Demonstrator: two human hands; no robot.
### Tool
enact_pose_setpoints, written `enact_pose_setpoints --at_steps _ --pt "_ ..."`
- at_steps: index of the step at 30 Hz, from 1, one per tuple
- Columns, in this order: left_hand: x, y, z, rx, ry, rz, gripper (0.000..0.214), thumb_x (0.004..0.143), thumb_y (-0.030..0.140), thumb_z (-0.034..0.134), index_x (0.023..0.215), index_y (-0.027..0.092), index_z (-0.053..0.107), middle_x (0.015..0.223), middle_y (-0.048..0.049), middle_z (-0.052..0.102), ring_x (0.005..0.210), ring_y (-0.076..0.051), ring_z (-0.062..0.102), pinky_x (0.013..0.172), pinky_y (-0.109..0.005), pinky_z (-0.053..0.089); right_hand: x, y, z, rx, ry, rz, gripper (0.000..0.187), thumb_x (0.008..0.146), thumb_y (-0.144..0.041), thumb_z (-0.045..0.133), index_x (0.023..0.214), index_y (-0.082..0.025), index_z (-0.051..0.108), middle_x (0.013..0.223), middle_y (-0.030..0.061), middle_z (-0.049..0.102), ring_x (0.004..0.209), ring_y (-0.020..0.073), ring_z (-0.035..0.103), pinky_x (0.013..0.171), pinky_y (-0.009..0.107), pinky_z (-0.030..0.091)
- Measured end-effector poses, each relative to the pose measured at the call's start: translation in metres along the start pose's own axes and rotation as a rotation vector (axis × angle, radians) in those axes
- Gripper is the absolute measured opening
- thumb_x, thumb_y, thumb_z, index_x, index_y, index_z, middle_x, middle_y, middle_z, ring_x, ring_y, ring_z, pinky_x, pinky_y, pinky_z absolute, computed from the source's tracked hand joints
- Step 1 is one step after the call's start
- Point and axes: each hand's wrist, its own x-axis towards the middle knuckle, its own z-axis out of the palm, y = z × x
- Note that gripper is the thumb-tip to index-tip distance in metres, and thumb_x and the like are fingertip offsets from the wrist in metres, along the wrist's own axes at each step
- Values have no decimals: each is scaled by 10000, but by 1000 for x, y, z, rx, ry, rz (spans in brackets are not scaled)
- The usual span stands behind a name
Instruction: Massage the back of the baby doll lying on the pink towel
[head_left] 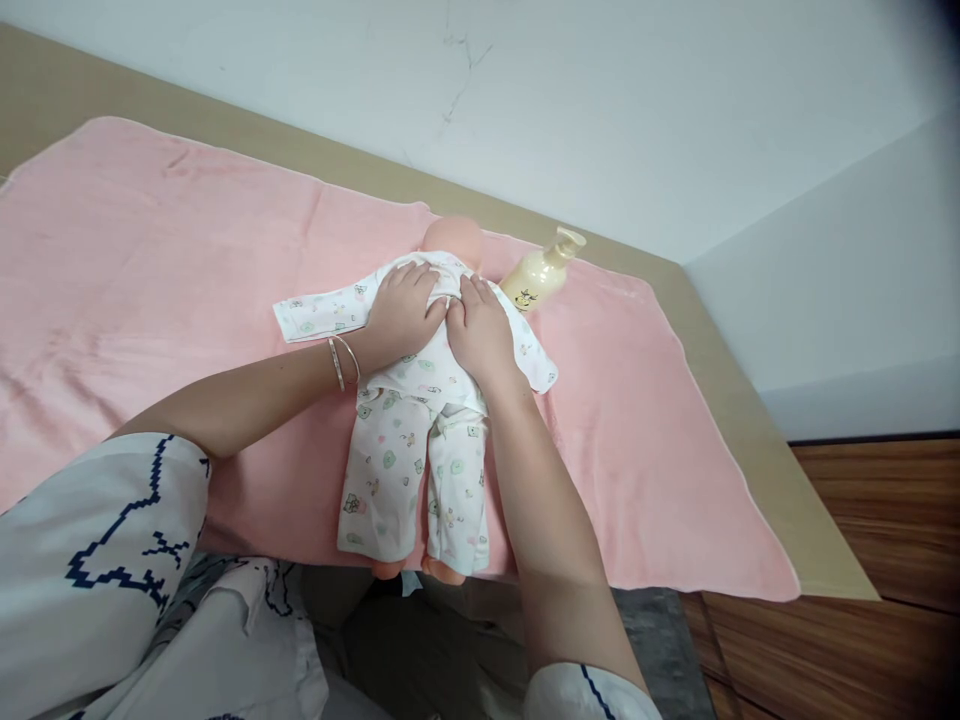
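A baby doll (420, 400) in white printed pyjamas lies lengthwise on a pink towel (150, 270), its bald head (452, 238) toward the wall. My left hand (403, 308), with two bangles at the wrist, lies flat on the doll's upper body with fingers stretched toward the collar. My right hand (481, 330) rests beside it on the doll's chest, fingers flat and together. Both hands press on the pyjama top; neither grips anything that I can see.
A cream pump bottle (541, 272) lies on the towel just right of the doll's head. The towel covers a beige table (757, 420) set against a white wall. Wooden floor (885, 560) shows at the right. My patterned white sleeves fill the lower left.
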Motion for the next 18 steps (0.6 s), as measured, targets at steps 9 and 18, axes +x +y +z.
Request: enact_pose_setpoints --at_steps 9,18 --pt "-13 16 -7 68 63 123 331 967 199 400 1044 98 706 1249 -182 713 1236 -308 635 1073 -481 494 5 11 4 40 -22 -13 577 967 -251 320 1489 -46 455 1580 181 432 1509 308 351 1259 525 287" --pt "-8 12 -6 44 60 46 310 920 214 478 1124 108 685 1304 -170 685 1267 -333 606 1112 -506 465 -5 -13 -15 -96 -1 -24 429 985 -217 314 1195 -87 665 1255 212 682 1237 343 601 1067 506 465"
